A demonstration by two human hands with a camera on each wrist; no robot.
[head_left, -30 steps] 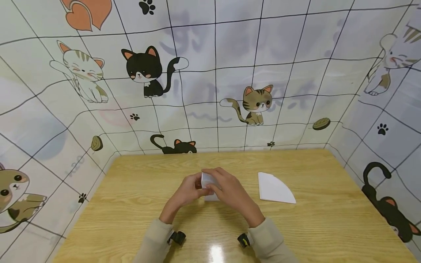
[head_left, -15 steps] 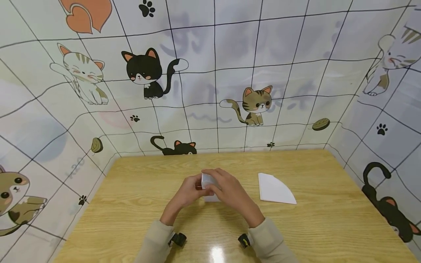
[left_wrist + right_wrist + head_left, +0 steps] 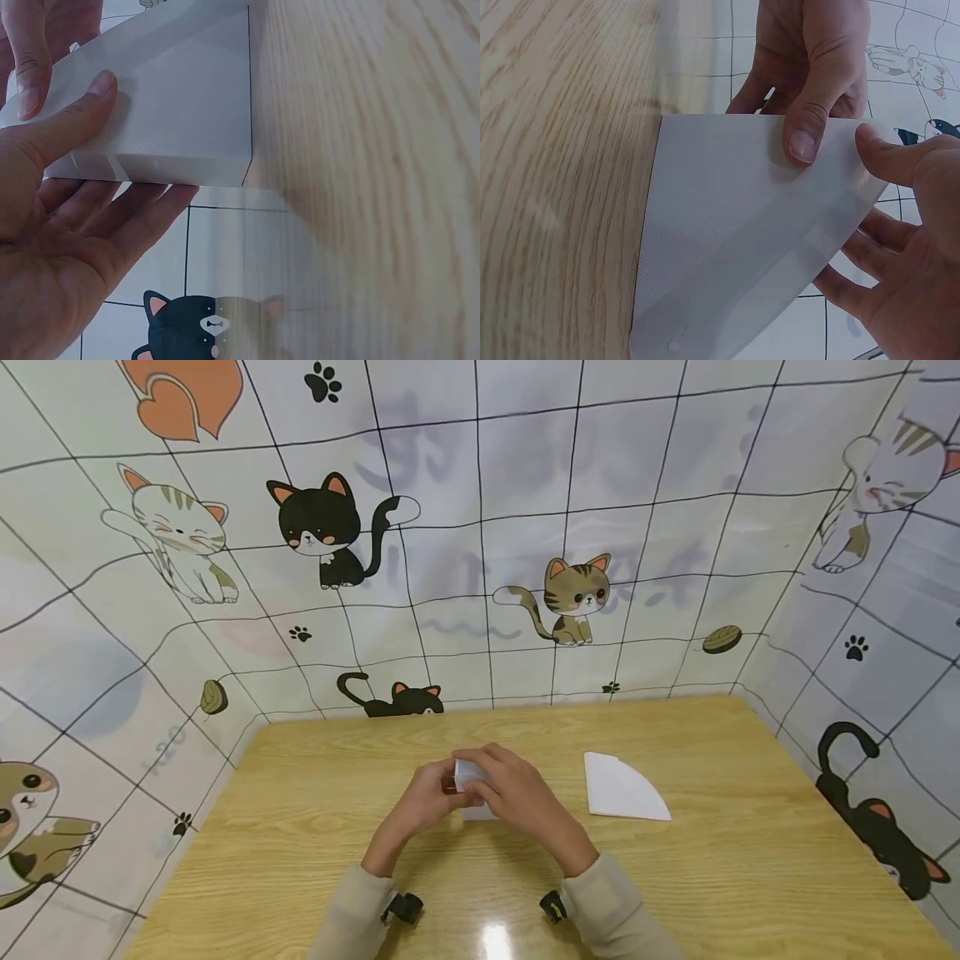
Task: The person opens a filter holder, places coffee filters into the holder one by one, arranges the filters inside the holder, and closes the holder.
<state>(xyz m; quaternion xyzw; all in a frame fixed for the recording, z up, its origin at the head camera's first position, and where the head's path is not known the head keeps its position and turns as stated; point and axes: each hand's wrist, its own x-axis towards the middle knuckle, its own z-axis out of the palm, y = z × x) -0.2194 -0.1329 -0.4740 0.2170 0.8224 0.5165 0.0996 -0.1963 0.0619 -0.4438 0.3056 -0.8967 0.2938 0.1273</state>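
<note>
On the light-brown wooden table (image 3: pixel 315 852), left of a flat white quarter-round piece (image 3: pixel 626 789), stands a white, slant-sided box (image 3: pixel 187 90) that my left hand (image 3: pixel 429 797) and right hand (image 3: pixel 521 785) pinch between thumbs and fingers, unmoved this past second, suggesting steadying.

A: Head view?
B: Shot from above, well back, aimed forward and down; table (image 3: pixel 300 827) and backdrop (image 3: pixel 450 468) are covered.
A: Wrists?
B: Both are mounted close in, rolled sideways; table is put at right in left wrist, at left in right wrist. White piece (image 3: pixel 187 97), left hand (image 3: pixel 429 795) and right hand (image 3: pixel 517 789) are shared by all three.
</note>
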